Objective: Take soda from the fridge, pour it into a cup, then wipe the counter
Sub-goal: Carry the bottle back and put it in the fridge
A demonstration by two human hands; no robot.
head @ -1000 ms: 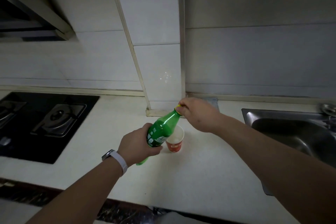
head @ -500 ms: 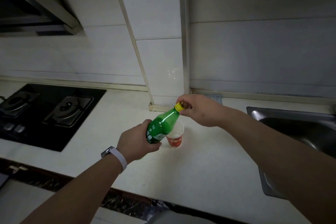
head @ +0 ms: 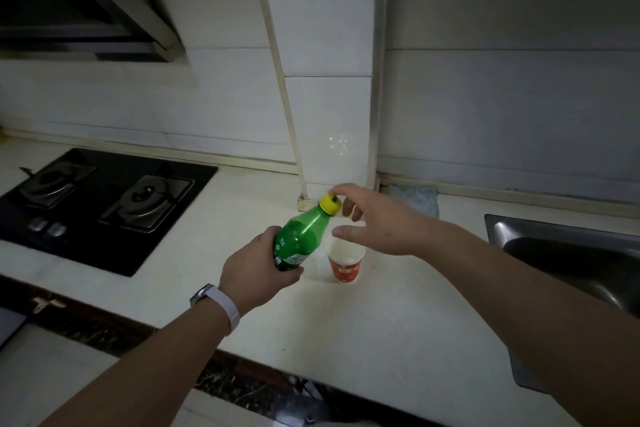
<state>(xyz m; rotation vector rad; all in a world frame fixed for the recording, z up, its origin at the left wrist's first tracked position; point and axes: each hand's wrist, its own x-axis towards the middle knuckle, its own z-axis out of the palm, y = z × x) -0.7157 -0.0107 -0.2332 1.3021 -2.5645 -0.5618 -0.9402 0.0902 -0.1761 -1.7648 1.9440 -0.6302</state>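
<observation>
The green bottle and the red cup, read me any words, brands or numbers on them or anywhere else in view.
Nothing can be read outright.
Green bottle: white marks on the label, partly under the left hand, too small and blurred to read.
Red cup: a pale mark on the red band, too blurred to read.
Yellow cap: no text visible.
Stove and sink: no text visible.

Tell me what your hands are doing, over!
Left hand holds green bottle, tilted. Right hand fingers loose at yellow cap, cap on. Cup waiting underneath. Nothing in the way.
</observation>
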